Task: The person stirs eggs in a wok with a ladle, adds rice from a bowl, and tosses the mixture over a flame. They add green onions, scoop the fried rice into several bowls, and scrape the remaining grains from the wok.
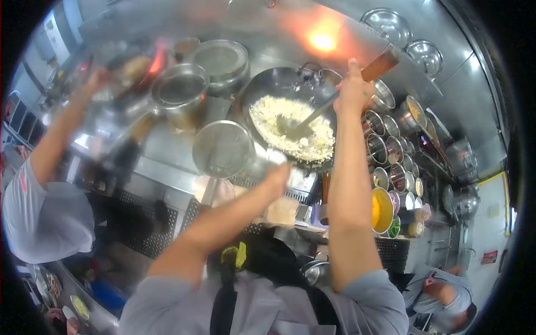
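Note:
A dark wok (262,84) holds pale fried rice (268,123) with whitish and yellowish bits. My right hand (354,92) is closed round the wooden handle of a wok ladle (321,111), thumb along the wood. Part of the ladle's metal head is sunk in the rice, so its full shape is hidden. At the near rim of the wok my left hand (277,180) is closed, blurred by motion, with a white cloth (296,177) beside it. It appears to grip the wok through that cloth. Left of the wok rests a round mesh strainer (222,149).
Metal pots (180,89) stand left of the wok, and a flame glow (322,42) shows behind it. Several ingredient bowls (382,209) line the right side. A co-worker's arm (64,128) reaches over another wok at left; another person (441,293) is at lower right.

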### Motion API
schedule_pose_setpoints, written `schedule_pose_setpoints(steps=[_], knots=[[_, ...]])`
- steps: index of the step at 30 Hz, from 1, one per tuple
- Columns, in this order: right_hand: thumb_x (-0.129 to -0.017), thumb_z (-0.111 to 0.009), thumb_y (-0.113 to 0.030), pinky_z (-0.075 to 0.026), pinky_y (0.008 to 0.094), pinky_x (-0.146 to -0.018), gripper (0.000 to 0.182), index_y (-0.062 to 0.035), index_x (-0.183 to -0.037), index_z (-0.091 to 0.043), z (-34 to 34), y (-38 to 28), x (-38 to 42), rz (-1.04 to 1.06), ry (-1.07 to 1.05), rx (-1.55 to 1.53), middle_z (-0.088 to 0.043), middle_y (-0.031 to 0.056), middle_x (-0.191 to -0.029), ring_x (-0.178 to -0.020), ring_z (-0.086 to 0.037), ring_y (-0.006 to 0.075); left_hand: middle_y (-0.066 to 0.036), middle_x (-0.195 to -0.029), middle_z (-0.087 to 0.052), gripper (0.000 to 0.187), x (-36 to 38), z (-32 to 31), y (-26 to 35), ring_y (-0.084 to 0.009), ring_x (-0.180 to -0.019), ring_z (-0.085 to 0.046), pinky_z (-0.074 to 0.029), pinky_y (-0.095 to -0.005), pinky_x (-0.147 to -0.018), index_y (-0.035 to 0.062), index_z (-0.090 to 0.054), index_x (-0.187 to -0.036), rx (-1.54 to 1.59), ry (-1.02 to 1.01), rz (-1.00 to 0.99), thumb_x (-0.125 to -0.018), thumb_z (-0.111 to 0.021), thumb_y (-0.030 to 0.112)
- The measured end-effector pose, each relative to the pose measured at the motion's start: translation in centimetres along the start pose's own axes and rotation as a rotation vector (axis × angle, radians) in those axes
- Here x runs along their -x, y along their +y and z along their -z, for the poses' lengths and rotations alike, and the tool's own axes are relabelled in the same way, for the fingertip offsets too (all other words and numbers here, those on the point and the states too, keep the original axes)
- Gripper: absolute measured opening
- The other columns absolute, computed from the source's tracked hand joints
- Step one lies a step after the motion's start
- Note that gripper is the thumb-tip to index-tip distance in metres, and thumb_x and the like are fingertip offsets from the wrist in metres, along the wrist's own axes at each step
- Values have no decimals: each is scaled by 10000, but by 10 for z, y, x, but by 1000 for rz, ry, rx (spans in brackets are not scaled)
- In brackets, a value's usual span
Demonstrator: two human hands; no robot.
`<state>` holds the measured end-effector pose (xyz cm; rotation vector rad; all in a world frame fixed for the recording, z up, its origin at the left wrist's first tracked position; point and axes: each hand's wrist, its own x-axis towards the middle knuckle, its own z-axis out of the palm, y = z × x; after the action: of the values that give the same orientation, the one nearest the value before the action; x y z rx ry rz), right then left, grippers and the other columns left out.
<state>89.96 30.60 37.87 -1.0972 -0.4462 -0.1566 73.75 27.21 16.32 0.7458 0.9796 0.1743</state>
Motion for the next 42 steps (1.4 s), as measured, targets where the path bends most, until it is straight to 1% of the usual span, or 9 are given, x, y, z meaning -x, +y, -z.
schedule_pose_setpoints(steps=[7, 15, 23, 26, 28, 30, 35, 39, 42], knots=[[-829, -632, -64, -416, 272, -459, 95, 23, -848, -597, 14, -155, -16, 32, -215, -83, -427, -4, -564, -416, -414, 121, -140, -993, -650, 229, 98, 19, 15, -255, -836, -664, -579, -433, -732, -6, -519, -1120, 142, -293, 153, -936, -481, 124], [-784, -646, -99, -436, 309, -479, 158, 26, -875, -622, -8, -60, -44, -102, -140, 265, -529, 42, -649, -547, -520, 142, -178, -996, -625, 274, 33, 40, -52, -304, -818, -658, -575, -443, -738, -70, -495, -1143, 259, -224, 138, -929, -477, 100], [-808, -650, -132, -413, 308, -492, 117, -25, -778, -613, -21, -8, 9, 334, 24, 581, -545, 31, -664, -553, -513, 97, -183, -876, -638, 239, 1, -1, 12, -292, -741, -669, -576, -448, -638, -72, -547, -1001, 290, -254, -6, -877, -491, 125], [-830, -628, -152, -458, 288, -625, 133, -23, -843, -605, 7, -54, 41, -30, -660, 537, -559, -1, -712, -663, -548, 126, -193, -942, -628, 275, -6, 31, -47, -297, -761, -666, -575, -438, -649, -92, -529, -1073, 175, -197, -112, -872, -493, 92], [-732, -674, -87, -494, 366, -713, 147, -83, -874, -633, 57, -63, 68, 522, -1485, 674, -625, 62, -815, -774, -615, 236, -214, -1012, -612, 323, 10, 45, -51, -317, -765, -670, -584, -465, -602, -94, -492, -1155, 93, -184, -19, -876, -477, 68], [-695, -676, -81, -426, 426, -945, 206, -105, -899, -666, 98, -87, 120, 466, -1857, 1034, -614, 126, -1081, -1070, -550, 319, -219, -996, -619, 310, 15, 36, -20, -319, -759, -672, -583, -459, -591, -101, -502, -1135, 100, -143, -92, -869, -483, 57], [-784, -618, -125, -395, 440, -989, 331, -110, -1112, -657, 199, -66, 171, 400, -1426, 1401, -460, 301, -1280, -1144, -474, 422, -121, -718, -611, 200, -85, 5, 4, -252, -580, -596, -480, -421, -497, -19, -616, -811, 264, -165, -207, -802, -577, 177], [-789, -604, -22, -430, 399, -944, 541, -98, -1316, -503, 224, -25, 142, -1021, -1224, 1011, -509, 289, -1248, -1094, -524, 424, -121, -758, -619, 231, -127, -7, 6, -236, -614, -605, -467, -411, -500, -30, -622, -819, 225, -144, -189, -787, -612, 199], [-826, -567, -55, -465, 423, -857, 523, -65, -1339, -463, 251, 24, 180, 120, -947, 1114, -598, 298, -1067, -976, -593, 420, -123, -787, -625, 260, -137, -5, 6, -224, -642, -603, -466, -396, -525, -41, -621, -853, 188, -109, -233, -791, -631, 211]])
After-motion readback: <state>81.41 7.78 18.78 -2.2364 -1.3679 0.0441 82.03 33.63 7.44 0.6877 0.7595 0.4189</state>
